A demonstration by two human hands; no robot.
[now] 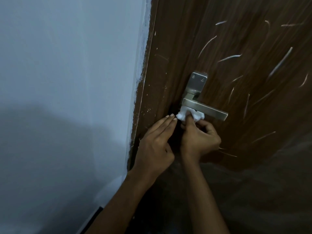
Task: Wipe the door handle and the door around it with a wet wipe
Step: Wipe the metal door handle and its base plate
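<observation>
While the left hand [156, 141] lies flat on the door [244, 48], a wet wipe [185, 115] is pinched under the door handle [205, 107] by the right hand [200, 138].

Dim, cool-toned frame. Large soft shadow across lower wall [50, 149] and bottom of door [253, 191]. Mild sheen on metal door handle [205, 108]. White scuffs on door smeared by motion blur. Wide-angle bends door edge. Bottom corners murky, low detail.
</observation>
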